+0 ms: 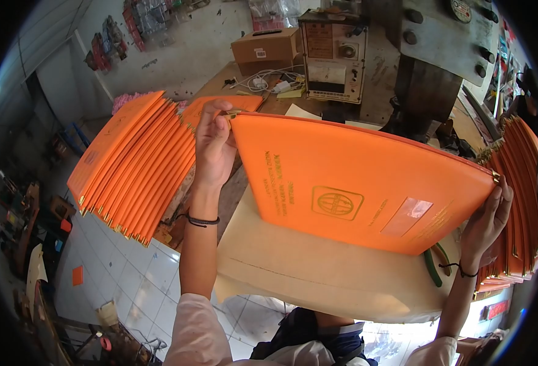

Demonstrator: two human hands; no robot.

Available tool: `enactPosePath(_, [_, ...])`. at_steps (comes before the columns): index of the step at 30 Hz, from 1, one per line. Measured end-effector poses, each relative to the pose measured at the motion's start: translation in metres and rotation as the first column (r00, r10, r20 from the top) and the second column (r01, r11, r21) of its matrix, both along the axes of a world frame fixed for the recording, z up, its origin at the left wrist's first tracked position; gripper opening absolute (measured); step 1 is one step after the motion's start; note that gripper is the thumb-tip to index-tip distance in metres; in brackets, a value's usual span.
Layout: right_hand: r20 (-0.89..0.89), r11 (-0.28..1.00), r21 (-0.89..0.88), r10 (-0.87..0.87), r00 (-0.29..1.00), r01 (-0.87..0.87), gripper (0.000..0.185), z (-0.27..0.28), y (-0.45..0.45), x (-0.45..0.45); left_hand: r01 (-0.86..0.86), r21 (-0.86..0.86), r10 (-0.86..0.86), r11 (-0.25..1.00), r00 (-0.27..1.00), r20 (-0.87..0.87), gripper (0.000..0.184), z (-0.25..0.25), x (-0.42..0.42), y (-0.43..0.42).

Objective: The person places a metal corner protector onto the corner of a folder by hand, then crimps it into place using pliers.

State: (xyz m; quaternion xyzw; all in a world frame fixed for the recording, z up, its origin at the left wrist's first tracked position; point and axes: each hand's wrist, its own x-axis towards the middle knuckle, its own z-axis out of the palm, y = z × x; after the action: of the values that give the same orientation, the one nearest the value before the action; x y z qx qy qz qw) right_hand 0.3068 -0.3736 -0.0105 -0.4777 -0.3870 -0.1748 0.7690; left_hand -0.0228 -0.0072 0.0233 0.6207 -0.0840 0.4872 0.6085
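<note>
An orange folder (354, 183) with gold lettering, a gold emblem and a small clear window is held tilted up over a cream-coloured work surface (305, 274). My left hand (215, 146) pinches its upper left corner, where a metal corner piece shows. At the folder's right corner, my right hand (489, 216) grips the edge. A tall stack of orange folders (141, 165) leans to the left of my left hand. Another stack of orange folders (516, 201) rises just behind my right hand.
Green-handled pliers (433, 267) lie near my right wrist. Beyond the folder are a control box (334, 58), a heavy machine (430, 73), a cardboard box (264, 49) and white cables (260, 80). An orange piece (77, 276) lies on the tiled floor.
</note>
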Motion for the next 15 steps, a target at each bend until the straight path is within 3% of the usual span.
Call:
enactPosePath(5, [-0.009, 1.000, -0.010, 0.011, 1.000, -0.011, 0.026, 0.000, 0.000, 0.000, -0.129, 0.042, 0.126, 0.991, 0.990, 0.063, 0.026, 0.001, 0.006, -0.003])
enactPosePath(11, [0.044, 1.000, -0.021, 0.016, 0.999, -0.015, 0.026, -0.001, -0.003, 0.003, -0.173, 0.090, 0.171, 0.981, 0.985, 0.036, 0.018, -0.005, 0.003, 0.006])
enactPosePath(15, [0.046, 1.000, -0.012, 0.006, 0.999, -0.005, 0.025, 0.000, -0.001, 0.002, -0.210, -0.004, 0.209, 0.978, 0.971, 0.114, 0.018, 0.002, 0.006, -0.005])
